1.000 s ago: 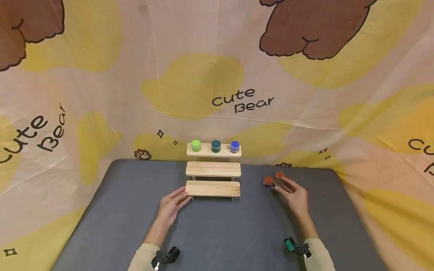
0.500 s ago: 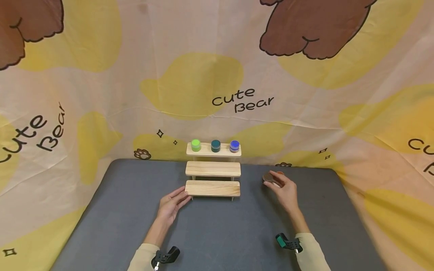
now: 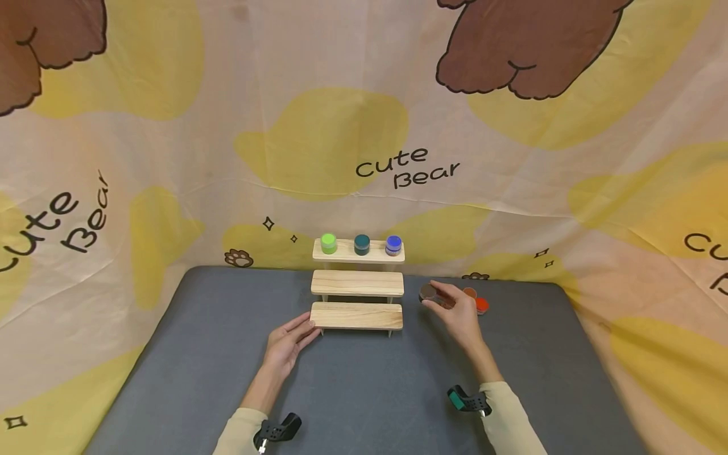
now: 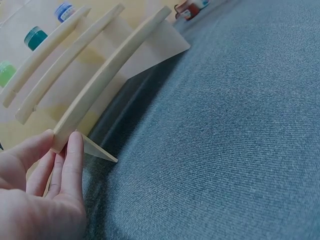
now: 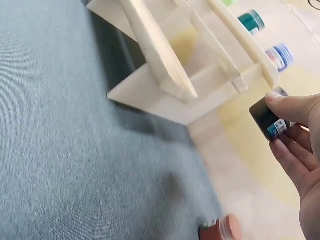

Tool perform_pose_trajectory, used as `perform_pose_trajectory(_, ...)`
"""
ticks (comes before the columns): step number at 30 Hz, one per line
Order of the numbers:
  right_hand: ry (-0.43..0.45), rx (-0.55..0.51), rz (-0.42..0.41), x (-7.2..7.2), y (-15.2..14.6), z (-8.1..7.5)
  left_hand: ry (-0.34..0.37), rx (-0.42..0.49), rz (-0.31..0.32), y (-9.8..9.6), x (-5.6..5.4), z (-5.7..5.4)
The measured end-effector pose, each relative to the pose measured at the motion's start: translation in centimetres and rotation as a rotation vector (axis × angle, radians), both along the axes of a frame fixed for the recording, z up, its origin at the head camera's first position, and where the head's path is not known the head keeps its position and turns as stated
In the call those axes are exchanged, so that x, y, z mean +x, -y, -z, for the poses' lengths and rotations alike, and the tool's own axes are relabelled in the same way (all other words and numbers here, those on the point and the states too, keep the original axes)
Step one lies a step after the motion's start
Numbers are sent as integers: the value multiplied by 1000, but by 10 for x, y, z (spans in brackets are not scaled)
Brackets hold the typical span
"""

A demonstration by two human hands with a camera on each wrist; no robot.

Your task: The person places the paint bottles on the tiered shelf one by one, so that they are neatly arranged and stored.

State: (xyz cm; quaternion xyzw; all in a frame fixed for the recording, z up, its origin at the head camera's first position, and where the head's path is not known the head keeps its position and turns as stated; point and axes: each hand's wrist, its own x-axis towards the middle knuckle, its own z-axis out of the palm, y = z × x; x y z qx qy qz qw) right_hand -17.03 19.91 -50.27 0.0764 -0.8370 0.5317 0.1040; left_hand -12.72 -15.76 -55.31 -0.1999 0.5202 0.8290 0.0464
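Observation:
A three-tier wooden display stand [image 3: 357,316] stands on the table; its upper shelf bears a light green paint jar [image 3: 328,244], a dark teal paint jar [image 3: 361,245] and a blue paint jar [image 3: 393,246]. My left hand [image 3: 286,344] grips the left end of the lowest shelf, thumb above and fingers beneath, as the left wrist view shows. Between thumb and fingertips my right hand [image 3: 462,316] pinches a dark paint jar [image 5: 270,114], held up to the right of the stand. The middle and lowest shelves hold nothing.
Right of the stand, an orange jar [image 3: 469,293] and a red jar [image 3: 481,306] sit on the grey table [image 3: 364,392]. Another brownish jar is partly hidden by my right hand. A printed cloth [image 3: 318,145] hangs behind the table.
My right hand has lifted the dark paint jar from the group of jars and moved left toward the stand, uncovering the red jar. My left hand has stayed at the lowest shelf.

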Motion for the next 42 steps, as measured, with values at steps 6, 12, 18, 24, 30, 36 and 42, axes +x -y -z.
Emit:
perform_pose_trajectory(6,-18,12,-12,-2,11,-7,-1,-9,3,0,0,1)
perform_pose_trajectory(12,-50,16,-40,-7,23,-10,0,-9,0,0,0,1)
perform_pose_trajectory(18,-62,1,-60,-11,38,-12,2,-10,5,0,-1,0)
perform_pose_trajectory(24,-77,-20,-133,-10,56,-12,-2,-3,-5,2,1,2)
perform_pose_trajectory(30,-91,-34,-174,-11,75,-13,-7,9,-7,1,0,3)
perform_pose_trajectory(36,-86,-34,-199,-13,91,-10,-22,2,-7,0,1,3)
perform_pose_trajectory(42,-74,-29,-216,-17,104,-11,-20,6,-11,0,2,3)
